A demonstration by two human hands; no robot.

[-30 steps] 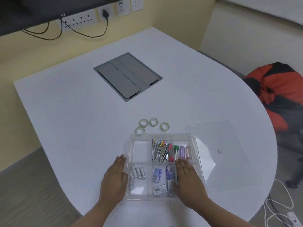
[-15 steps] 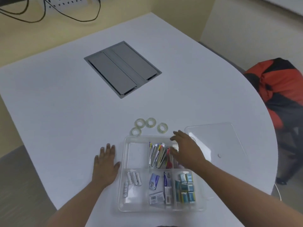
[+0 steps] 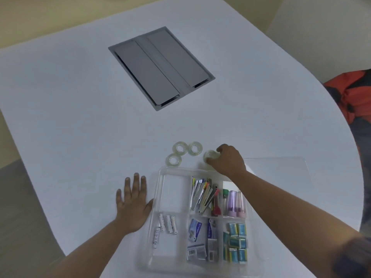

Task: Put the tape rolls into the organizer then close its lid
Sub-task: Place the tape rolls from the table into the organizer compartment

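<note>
A clear plastic organizer (image 3: 160, 173) with several compartments sits on the white table in front of me; its top-left compartment is bare. Beyond its far edge lie three clear tape rolls: one (image 3: 173, 159) nearest the organizer, one (image 3: 180, 147) behind it, and one (image 3: 195, 148) to the right. My right hand (image 3: 227, 160) reaches over the organizer's far rim, fingers closed around a fourth tape roll (image 3: 210, 155) that still touches the table. My left hand (image 3: 133, 204) rests flat, fingers spread, against the organizer's left side. The clear lid (image 3: 281, 173) lies flat to the right.
The organizer holds batteries (image 3: 167, 224), clips (image 3: 202, 195), small tubes (image 3: 234, 203) and packets (image 3: 235, 243). A grey cable hatch (image 3: 160, 67) is set into the table farther back. An orange and black bag (image 3: 355, 97) sits past the table's curved right edge.
My right hand moved from the organizer's near right side forward past its far rim and closed on the rightmost tape roll. My left hand slid forward beside the organizer. The camera tilted down.
</note>
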